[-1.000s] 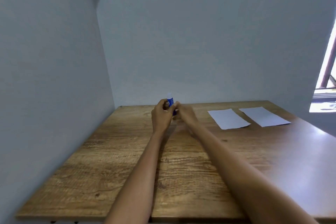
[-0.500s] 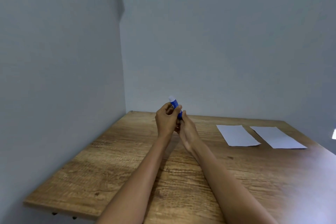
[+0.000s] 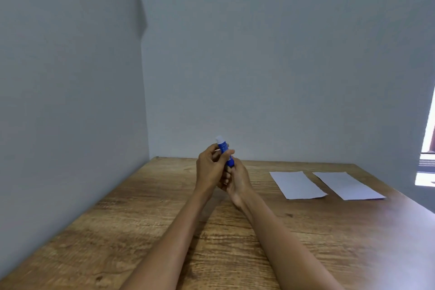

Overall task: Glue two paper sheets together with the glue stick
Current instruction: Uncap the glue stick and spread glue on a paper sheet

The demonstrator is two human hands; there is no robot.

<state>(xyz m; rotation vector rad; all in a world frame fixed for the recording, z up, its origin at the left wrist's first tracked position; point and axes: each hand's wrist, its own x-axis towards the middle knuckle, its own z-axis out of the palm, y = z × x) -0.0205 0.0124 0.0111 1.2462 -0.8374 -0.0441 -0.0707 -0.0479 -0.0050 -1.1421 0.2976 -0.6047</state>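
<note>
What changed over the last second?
Both hands, left hand and right hand, lifted the glue stick slightly off the table and tilted it; more of its white end shows above the fingers. No grip change. Both paper sheets unmoved.

Your one head view looks forward and slightly down over both forearms, hands mid-frame, table beneath, walls beyond.

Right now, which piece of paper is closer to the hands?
The left paper sheet, beside the right paper sheet. It lies nearer the hands holding the glue stick.
</note>
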